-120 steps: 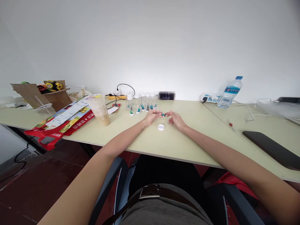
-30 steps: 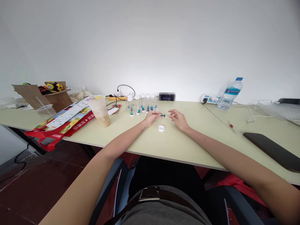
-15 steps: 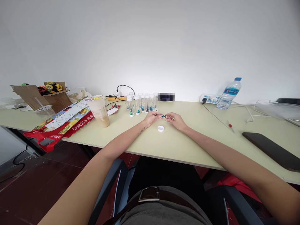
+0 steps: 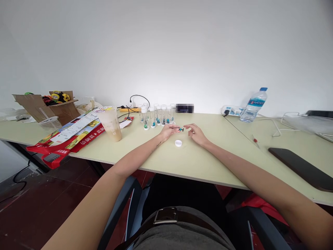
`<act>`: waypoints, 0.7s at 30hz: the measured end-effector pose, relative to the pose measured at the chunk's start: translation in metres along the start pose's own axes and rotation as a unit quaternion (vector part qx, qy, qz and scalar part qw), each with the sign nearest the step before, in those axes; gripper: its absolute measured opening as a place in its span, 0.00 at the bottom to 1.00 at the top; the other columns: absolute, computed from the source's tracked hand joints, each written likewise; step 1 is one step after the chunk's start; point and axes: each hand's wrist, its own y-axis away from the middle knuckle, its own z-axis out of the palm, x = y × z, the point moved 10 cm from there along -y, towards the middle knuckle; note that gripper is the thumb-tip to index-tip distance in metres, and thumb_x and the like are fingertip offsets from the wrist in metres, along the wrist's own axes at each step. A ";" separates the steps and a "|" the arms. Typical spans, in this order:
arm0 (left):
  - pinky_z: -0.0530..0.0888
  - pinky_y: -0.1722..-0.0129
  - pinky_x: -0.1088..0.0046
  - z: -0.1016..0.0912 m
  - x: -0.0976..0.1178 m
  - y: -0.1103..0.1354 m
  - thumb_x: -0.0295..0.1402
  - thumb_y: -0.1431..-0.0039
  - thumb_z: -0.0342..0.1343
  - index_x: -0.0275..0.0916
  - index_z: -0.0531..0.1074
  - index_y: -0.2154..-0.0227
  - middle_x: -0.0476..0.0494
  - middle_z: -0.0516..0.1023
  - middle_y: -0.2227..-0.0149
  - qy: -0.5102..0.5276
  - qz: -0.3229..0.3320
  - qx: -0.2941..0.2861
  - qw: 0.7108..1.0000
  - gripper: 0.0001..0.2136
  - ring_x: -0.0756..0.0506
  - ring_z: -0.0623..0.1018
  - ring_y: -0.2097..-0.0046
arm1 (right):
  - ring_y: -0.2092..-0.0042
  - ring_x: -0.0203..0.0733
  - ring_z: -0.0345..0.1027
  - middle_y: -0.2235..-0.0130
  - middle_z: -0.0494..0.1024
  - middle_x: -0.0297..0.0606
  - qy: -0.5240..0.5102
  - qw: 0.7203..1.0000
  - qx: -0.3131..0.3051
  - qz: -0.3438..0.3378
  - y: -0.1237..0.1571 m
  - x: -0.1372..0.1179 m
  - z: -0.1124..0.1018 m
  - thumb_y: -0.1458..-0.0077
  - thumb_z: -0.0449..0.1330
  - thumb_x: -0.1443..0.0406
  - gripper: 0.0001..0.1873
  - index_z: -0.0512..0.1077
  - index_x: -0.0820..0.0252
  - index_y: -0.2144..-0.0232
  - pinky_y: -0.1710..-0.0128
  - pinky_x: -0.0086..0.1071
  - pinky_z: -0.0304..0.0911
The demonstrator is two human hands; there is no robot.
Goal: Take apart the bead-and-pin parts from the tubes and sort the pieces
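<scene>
Between the fingertips of my left hand (image 4: 169, 131) is a small teal and black piece (image 4: 181, 129), too small to name exactly. Its black end points to the right. My right hand (image 4: 195, 134) is just right of the piece, apart from it, with the index finger stretched out and the other fingers partly curled. A round white cap (image 4: 178, 143) lies on the table below the two hands. Behind my left hand stand several clear tubes (image 4: 153, 118) with white caps and teal or green pieces inside.
A plastic cup (image 4: 110, 125) of pale drink stands left, beside a red bag (image 4: 88, 140) and a cardboard box (image 4: 61, 111). Right are a water bottle (image 4: 253, 106), a power strip (image 4: 232, 110), a small red-ended tool (image 4: 255, 140) and a dark phone-like slab (image 4: 299, 166). A blurred-out device (image 4: 184, 108) leans at the wall.
My right hand has let go of the teal and black piece and drawn slightly to the right, its index finger straightening. My left hand still holds the piece.
</scene>
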 end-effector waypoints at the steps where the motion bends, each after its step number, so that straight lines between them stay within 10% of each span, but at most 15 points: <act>1: 0.69 0.48 0.62 0.000 0.000 0.000 0.22 0.59 0.66 0.31 0.76 0.72 0.41 0.80 0.70 0.000 0.000 0.000 1.000 0.08 0.48 0.79 0.66 | 0.71 0.36 0.66 0.56 0.67 0.41 -0.003 1.000 0.000 0.001 0.000 0.000 0.000 0.54 0.47 0.76 0.26 0.73 0.57 0.55 0.62 0.37 0.65; 21: 0.69 0.49 0.63 -0.002 -0.002 -0.001 0.21 0.59 0.66 0.30 0.76 0.70 0.41 0.79 0.70 0.008 -0.005 0.000 1.000 0.09 0.48 0.79 0.66 | 0.71 0.34 0.66 0.55 0.68 0.40 -0.075 0.995 -0.016 0.061 -0.001 0.020 0.004 0.52 0.49 0.74 0.22 0.74 0.56 0.58 0.70 0.30 0.64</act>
